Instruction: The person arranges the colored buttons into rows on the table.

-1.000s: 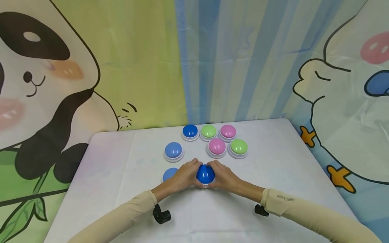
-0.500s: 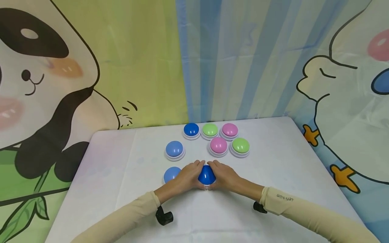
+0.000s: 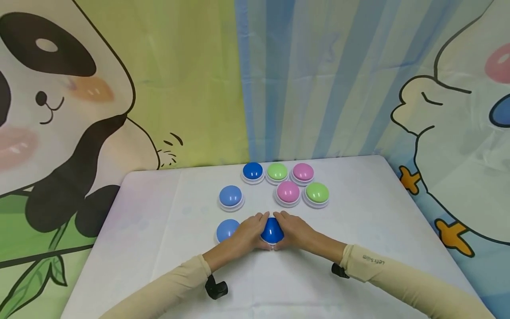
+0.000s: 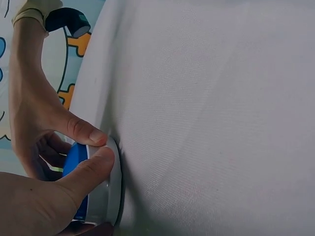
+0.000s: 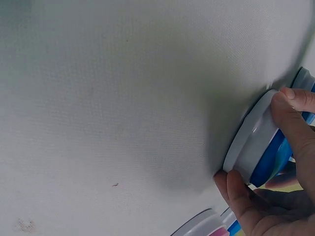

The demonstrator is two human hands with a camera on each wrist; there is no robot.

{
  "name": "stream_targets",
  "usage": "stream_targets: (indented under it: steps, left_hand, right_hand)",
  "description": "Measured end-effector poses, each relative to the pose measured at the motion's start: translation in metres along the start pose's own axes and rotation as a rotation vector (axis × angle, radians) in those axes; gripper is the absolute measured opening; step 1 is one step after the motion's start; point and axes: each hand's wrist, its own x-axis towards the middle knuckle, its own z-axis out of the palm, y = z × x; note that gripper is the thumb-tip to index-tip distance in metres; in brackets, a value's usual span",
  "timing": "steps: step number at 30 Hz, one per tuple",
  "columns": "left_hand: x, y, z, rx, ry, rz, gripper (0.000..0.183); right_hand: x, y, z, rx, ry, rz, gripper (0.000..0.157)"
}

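Observation:
A dark blue dome button (image 3: pixel 272 231) with a white base stands on the white table, held from both sides. My left hand (image 3: pixel 250 232) grips its left side, and my right hand (image 3: pixel 295 231) grips its right. In the left wrist view both thumbs press the near side of the white base (image 4: pixel 105 196), thumb tips close together. The right wrist view shows fingers curled round the far side of the same base (image 5: pixel 251 135). Just left of my left hand is a light blue button (image 3: pixel 227 229), partly covered by that hand.
Behind the hands are another light blue button (image 3: pixel 230 196), a dark blue one (image 3: pixel 253 171), two green buttons (image 3: pixel 317 192) and two pink ones (image 3: pixel 288 192). The white table (image 3: pixel 179 266) ends at a cartoon-printed curtain (image 3: pixel 191 88).
Both hands keep their hold on the dark blue button, which stays in place on the table. The whole head view has shifted slightly; the other buttons have not moved.

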Motion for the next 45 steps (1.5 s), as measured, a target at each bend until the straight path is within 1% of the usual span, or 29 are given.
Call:
stream_targets:
  steps: [6, 9, 15, 20, 24, 30, 38, 45]
  left_hand:
    - [0.0011, 0.0013, 0.0012, 0.033, -0.008, -0.004, 0.095]
    - [0.0005, 0.0016, 0.0012, 0.04, -0.009, -0.006, 0.095]
    - [-0.0019, 0.0018, 0.0021, 0.016, 0.013, -0.005, 0.096]
    - [-0.0044, 0.0028, 0.0042, -0.018, 0.035, -0.012, 0.097]
    - [-0.0051, 0.0034, 0.0036, -0.017, 0.041, -0.009, 0.097]
    - [-0.0042, 0.0051, 0.0027, 0.013, 0.051, 0.004, 0.096]
    - [-0.0022, 0.0083, 0.0031, 0.039, 0.041, -0.01, 0.097]
    - [-0.0038, 0.0088, 0.002, 0.006, 0.015, -0.05, 0.099]
  right_hand:
    - [-0.0017, 0.0016, 0.0033, 0.001, 0.013, 0.02, 0.088]
    - [-0.0032, 0.0012, 0.0047, -0.004, 0.022, 0.01, 0.086]
    - [-0.005, 0.0002, 0.0051, -0.022, 0.046, -0.009, 0.085]
    - [-0.0057, -0.0006, 0.0054, -0.027, 0.037, -0.014, 0.085]
    - [-0.0053, -0.0012, 0.0057, -0.029, 0.044, -0.025, 0.084]
    - [-0.0041, -0.0007, 0.0061, -0.038, 0.04, -0.012, 0.084]
    - [-0.0061, -0.0044, 0.0034, -0.036, 0.055, -0.004, 0.082]
    - [-0.0061, -0.0059, 0.0051, -0.026, 0.051, 0.016, 0.081]
